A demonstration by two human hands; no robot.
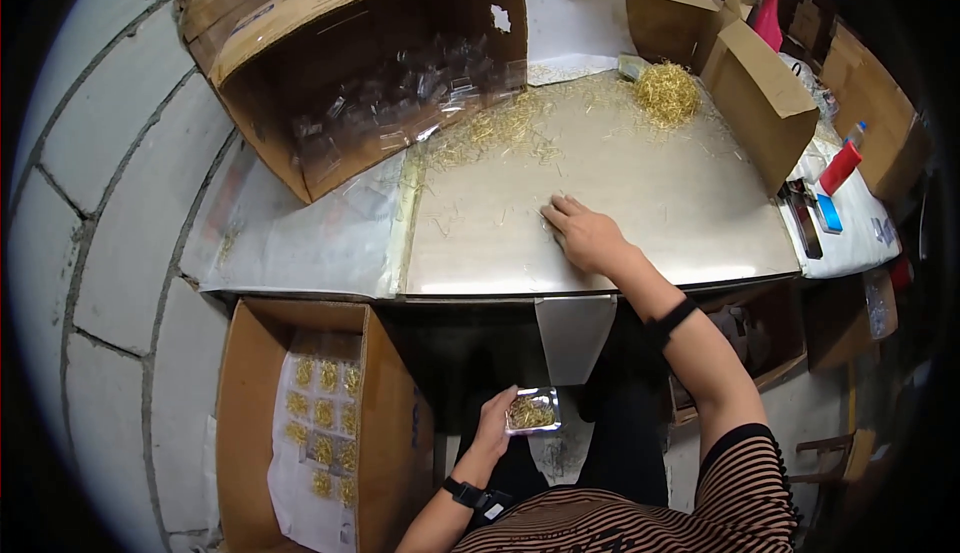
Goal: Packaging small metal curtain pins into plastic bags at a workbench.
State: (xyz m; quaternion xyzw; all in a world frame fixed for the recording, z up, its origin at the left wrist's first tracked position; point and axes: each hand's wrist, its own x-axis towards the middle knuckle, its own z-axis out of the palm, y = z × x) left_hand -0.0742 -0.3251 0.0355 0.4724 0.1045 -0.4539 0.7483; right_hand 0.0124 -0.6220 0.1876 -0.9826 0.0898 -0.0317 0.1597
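Observation:
My left hand (490, 426) is closed around the edge of a small clear plastic box (533, 411), held low in front of my lap. Inside the box lies a layer of thin gold-coloured pins. On the bare metal tabletop (640, 193) my right hand (588, 237) rests palm down, its fingers stretched forward and touching the surface. A few loose gold pins (502, 215) are scattered to the left of its fingertips. Farther back, more gold pins (500, 128) spread across the metal, and a dense heap of them (666, 95) sits at the far right.
A tilted cardboard box (260, 128) at the upper left holds several clear plastic boxes (400, 93). Below the table edge, another carton (395, 403) contains rows of filled clear boxes (323, 413). Cardboard flaps (765, 88), a red bottle (840, 168) and a phone (803, 218) stand at the right.

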